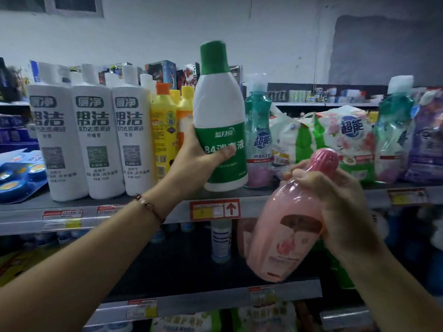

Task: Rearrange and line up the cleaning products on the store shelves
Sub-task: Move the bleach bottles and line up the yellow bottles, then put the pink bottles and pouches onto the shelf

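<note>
Head view: my left hand (191, 154) wraps the white plastic bottle with green cap and label (219, 116), upright at the grey metal shelf (143, 212) edge. My right hand (335, 200) grips the tilted pink translucent bottle (287, 231) below. Three tall white bottles (96, 140) stand aligned; these two likely remain unplaced

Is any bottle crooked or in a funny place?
Yes. The pink bottle is tipped sideways in the right hand, in front of the shelf edge, not on it. The left hand holds the green-and-white bottle nearly upright. The three white bottles stand straight in a row.
</note>
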{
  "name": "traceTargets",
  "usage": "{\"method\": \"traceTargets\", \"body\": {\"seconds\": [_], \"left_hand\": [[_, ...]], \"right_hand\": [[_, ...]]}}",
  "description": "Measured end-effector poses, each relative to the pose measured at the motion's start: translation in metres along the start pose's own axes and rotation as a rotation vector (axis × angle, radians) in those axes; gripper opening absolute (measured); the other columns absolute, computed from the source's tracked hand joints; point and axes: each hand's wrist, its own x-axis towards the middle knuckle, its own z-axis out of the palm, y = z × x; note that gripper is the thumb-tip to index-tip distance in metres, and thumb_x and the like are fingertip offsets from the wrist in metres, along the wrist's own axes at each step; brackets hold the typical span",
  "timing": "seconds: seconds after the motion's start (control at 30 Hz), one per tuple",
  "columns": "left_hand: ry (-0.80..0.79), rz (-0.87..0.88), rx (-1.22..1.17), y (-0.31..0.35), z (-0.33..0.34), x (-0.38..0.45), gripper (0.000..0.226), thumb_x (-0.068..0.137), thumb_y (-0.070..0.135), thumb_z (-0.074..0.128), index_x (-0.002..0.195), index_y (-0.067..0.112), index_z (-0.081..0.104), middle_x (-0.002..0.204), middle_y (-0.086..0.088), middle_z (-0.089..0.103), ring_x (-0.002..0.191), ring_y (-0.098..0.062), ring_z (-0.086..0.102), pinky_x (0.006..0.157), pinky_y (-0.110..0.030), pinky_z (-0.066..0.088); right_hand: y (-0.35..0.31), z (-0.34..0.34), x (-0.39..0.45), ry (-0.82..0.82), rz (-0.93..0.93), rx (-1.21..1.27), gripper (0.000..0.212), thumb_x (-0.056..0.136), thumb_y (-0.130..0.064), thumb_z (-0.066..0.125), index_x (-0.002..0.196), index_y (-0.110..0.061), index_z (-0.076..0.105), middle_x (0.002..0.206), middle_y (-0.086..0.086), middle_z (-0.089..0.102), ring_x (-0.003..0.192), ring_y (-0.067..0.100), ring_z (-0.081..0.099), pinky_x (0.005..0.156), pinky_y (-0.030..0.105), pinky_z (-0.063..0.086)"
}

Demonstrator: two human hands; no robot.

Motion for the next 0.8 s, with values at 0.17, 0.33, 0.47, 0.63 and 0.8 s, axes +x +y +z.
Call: {"method": "traceTargets", "body": {"seconds": [0.17,0.33,0.47,0.63,0.8], "left_hand": [[-0.065,-0.054,-0.026,-0.013,0.033,0.014,0.069,0.083,0.01,0.078,0.136,0.021,0.036,0.123,0.0,0.064,0.113,-0.016,0.065,0.091,-0.038,0.058],[-0.075,-0.085,-0.023,-0.021,0.048,0.019,0.062,0.085,0.008,0.076,0.132,0.024,0.037,0.118,0.008,0.063,0.105,-0.005,0.064,0.078,-0.023,0.058],[-0.038,-0.089,0.025,-0.022,0.042,0.022,0.067,0.085,0.006,0.076,0.135,0.023,0.035,0.115,0.01,0.061,0.1,0.001,0.062,0.073,-0.017,0.055],[0.076,-0.131,0.133,-0.03,0.033,0.022,0.073,0.085,0.009,0.077,0.141,0.024,0.032,0.112,0.012,0.056,0.102,-0.007,0.056,0.082,-0.029,0.049],[0.173,-0.178,0.238,-0.036,0.034,0.024,0.079,0.091,0.027,0.071,0.151,0.024,0.019,0.122,0.007,0.045,0.109,-0.014,0.045,0.081,-0.028,0.042]], "right_hand": [[0.005,-0.012,-0.001,0.024,0.017,-0.009,0.025,0.067,-0.043,0.07,0.077,-0.021,0.072,0.091,0.032,0.062,0.078,0.042,0.062,0.073,0.047,0.049],[0.011,-0.021,-0.004,0.072,0.057,-0.043,0.032,0.064,-0.046,0.071,0.08,-0.018,0.073,0.092,0.028,0.066,0.092,0.051,0.06,0.08,0.059,0.052],[0.013,-0.024,-0.004,0.071,0.091,-0.057,0.037,0.064,-0.045,0.072,0.083,-0.013,0.072,0.093,0.033,0.063,0.088,0.051,0.062,0.077,0.054,0.052],[0.017,-0.021,-0.001,0.04,0.117,-0.018,0.038,0.063,-0.044,0.073,0.082,-0.011,0.071,0.093,0.035,0.06,0.081,0.038,0.063,0.076,0.047,0.048],[0.027,-0.013,0.002,0.005,0.128,0.011,0.036,0.064,-0.043,0.073,0.082,-0.011,0.071,0.093,0.034,0.061,0.082,0.043,0.062,0.078,0.046,0.048]]}}
